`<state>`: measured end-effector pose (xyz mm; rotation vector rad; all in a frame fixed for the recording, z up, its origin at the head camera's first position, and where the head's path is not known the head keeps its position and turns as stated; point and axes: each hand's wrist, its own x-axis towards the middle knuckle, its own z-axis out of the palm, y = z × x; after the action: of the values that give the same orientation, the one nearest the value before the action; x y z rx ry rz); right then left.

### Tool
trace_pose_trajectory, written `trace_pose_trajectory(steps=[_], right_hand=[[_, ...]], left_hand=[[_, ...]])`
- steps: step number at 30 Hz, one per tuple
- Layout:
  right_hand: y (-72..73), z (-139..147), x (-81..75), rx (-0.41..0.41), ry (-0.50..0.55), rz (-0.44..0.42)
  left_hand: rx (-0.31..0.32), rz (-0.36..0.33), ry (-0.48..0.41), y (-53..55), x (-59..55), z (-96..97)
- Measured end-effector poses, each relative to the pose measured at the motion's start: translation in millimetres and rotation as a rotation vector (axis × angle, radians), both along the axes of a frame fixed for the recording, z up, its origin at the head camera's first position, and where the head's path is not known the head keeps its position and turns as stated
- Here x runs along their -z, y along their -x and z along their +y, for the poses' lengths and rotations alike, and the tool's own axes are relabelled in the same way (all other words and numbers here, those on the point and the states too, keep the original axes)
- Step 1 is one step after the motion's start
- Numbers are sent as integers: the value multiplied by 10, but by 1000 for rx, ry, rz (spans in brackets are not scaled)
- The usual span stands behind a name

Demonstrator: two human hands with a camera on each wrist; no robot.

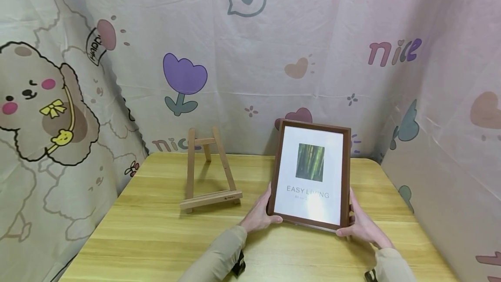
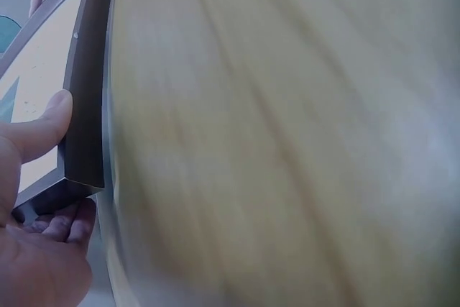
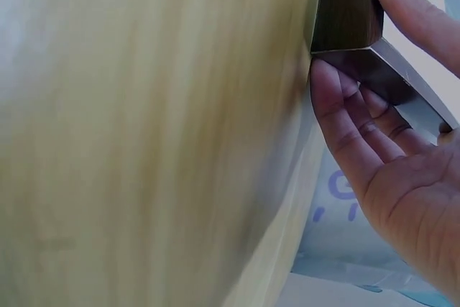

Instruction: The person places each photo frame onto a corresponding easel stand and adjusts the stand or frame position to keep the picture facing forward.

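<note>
A brown picture frame with a white sheet, a small green picture and the words EASY LIVING is held upright, leaning slightly back. My left hand grips its lower left corner, thumb on the front and fingers behind, as the left wrist view shows at the frame's edge. At the lower right corner my right hand grips it the same way; the right wrist view has the fingers curled behind the frame's corner. To the left stands a small wooden easel with a ledge along its front.
Both things are at a light wood-grain table. A patterned cloth with cartoon prints hangs behind the table and along both sides. The easel stands apart from the frame, left of my left hand.
</note>
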<state>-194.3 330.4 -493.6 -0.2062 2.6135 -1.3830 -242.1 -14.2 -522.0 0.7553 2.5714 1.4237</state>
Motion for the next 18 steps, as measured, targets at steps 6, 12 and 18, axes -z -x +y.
trace_pose_trajectory(steps=[6,12,18], right_hand=[[15,-27,-9,4,-15,60],[-1,-49,-19,24,0,62],[8,-75,-22,45,6,93]], left_hand=[[-25,9,2,6,-30,-6],[-38,4,-5,-2,-45,-19],[-45,11,-33,1,-53,-36]])
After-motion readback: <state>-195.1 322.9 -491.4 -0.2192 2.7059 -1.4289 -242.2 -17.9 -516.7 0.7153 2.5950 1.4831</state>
